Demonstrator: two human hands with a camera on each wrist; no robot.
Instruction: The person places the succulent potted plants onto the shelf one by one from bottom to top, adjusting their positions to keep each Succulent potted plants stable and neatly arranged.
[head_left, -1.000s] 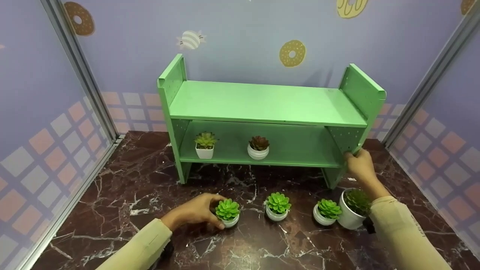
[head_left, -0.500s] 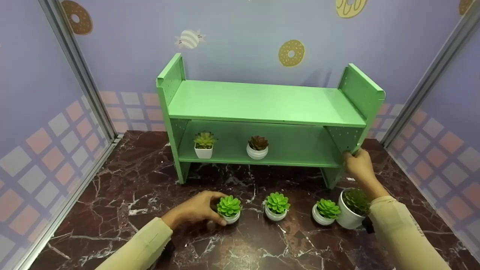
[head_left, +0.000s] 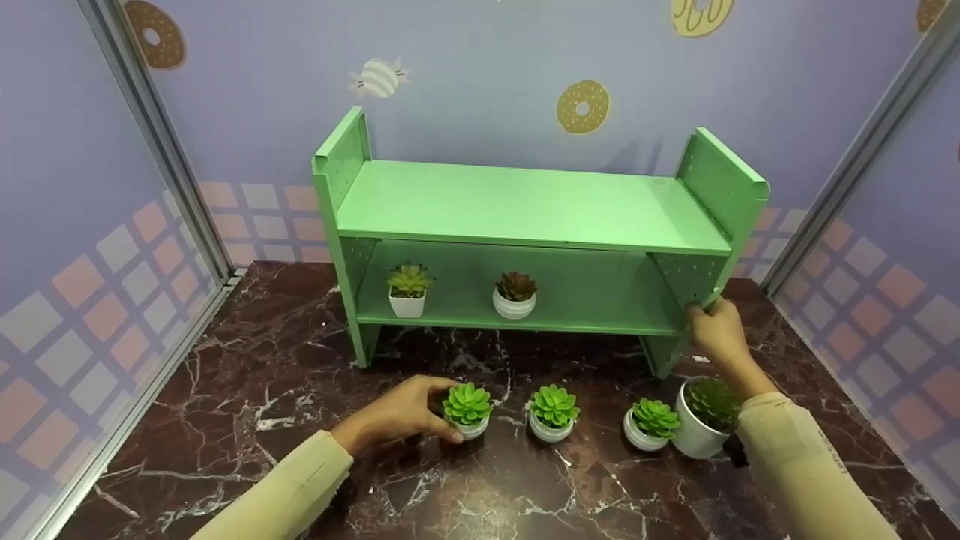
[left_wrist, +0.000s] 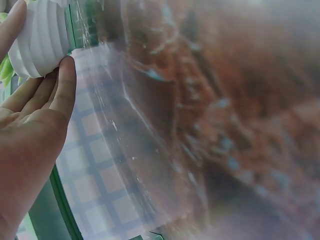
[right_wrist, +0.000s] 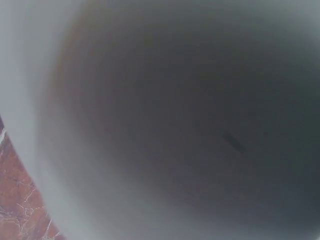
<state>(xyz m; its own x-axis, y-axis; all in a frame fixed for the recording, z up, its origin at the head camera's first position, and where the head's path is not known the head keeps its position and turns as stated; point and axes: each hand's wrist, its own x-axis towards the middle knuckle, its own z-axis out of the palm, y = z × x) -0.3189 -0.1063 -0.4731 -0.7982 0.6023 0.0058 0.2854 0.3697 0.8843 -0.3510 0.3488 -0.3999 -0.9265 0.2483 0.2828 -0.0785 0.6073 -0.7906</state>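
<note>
Currently: left hand (head_left: 409,409) on a small potted succulent (head_left: 467,412), right hand (head_left: 720,334) at the shelf unit (head_left: 534,204)

Held plant sits front of the shelf unit, a little nearer the left edge of the table (head_left: 247,367) than the right. Left thumb and fingers hold its white ribbed pot from the side; whether the base touches the table, cannot tell. To handle it well, I'd keep the grip low on the ribs, off the leaves, and the pot upright.

Just right of it, a second succulent (head_left: 553,414), close enough to be bumped. Further toward the table's right edge, a third succulent (head_left: 651,425) against or just beside a large white pot (head_left: 699,427). Right sleeve (head_left: 795,450) passes close by that pot; a careless elbow could knock it, I think. Right wrist view mostly blurred grey.

Beyond, right fingers grip the front edge of the shelf unit's right side panel; probably steadying.

Lower board: square-potted succulent (head_left: 409,296) near its left end, brown succulent (head_left: 515,295) near the middle of its front edge. Upper board overhangs both, limiting headroom. Patterned wall (head_left: 480,90) behind the table's back edge.
</note>
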